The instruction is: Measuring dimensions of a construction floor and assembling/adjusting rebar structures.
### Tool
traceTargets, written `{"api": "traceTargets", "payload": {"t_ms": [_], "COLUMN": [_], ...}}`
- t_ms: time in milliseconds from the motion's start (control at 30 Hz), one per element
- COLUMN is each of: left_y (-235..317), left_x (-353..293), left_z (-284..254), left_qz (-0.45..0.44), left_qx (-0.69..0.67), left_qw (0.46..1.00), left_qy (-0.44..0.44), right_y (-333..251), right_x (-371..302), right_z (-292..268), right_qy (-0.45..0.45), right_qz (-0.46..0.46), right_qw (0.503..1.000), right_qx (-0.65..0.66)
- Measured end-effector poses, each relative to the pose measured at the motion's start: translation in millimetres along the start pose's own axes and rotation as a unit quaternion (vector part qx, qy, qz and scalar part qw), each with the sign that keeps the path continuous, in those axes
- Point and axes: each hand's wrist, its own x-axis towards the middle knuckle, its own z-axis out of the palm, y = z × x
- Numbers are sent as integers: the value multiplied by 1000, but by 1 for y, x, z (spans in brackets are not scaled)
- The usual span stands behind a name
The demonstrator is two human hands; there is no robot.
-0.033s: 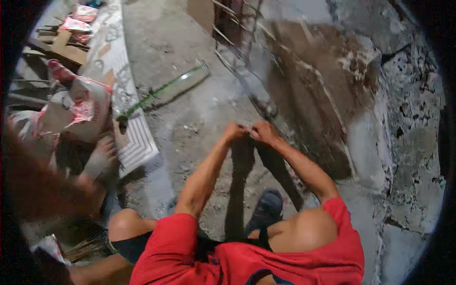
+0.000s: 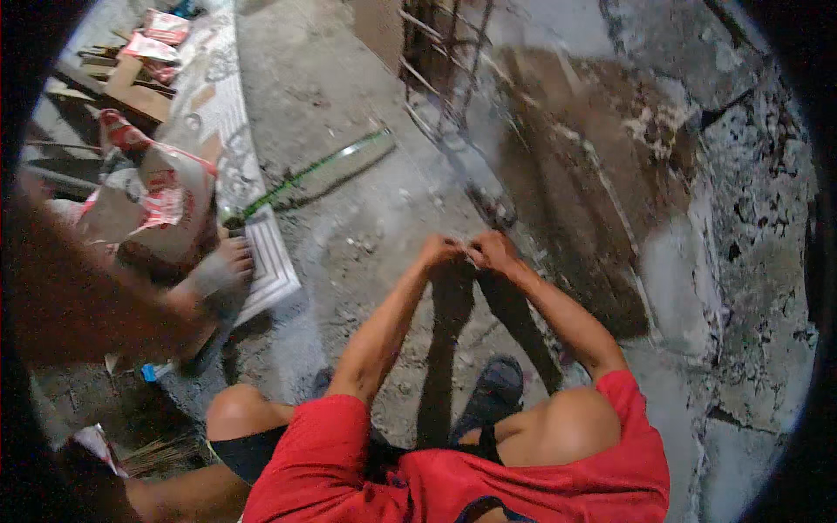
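The left hand (image 2: 443, 251) and right hand (image 2: 494, 253) nearly meet—fingers seemingly pinched on a small pale piece (image 2: 472, 254) between their tips, probably for fine control—above the floor (image 2: 301, 91).

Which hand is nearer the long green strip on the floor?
Left. The left hand is to the right of the green strip and nearer the body, not touching it; the right hand is farther right, beyond the left.

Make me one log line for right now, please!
left hand, right hand: close together above floor | grip: anything held too small to tell | picture left: green strip, red-and-white sack
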Motion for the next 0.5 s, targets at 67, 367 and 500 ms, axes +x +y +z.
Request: {"api": "traceTargets", "payload": {"t_ms": [67, 367, 500], "left_y": [-37, 31, 10], "left_x": [-10, -16, -18], "left_z": [-44, -3, -18], "left_qz": [-16, -56, -56], "left_qx": [-17, 86, 19], "left_qw": [1000, 994, 998], "left_qy": [11, -25, -20], "right_y": [-43, -10, -21], "right_x": [23, -8, 4], "right_z": [4, -8, -8], "right_qy": [-41, 4, -27], "right_qz": [-27, -17, -53], "right_qw": [998, 1000, 998], "right_qx": [46, -11, -26]}}
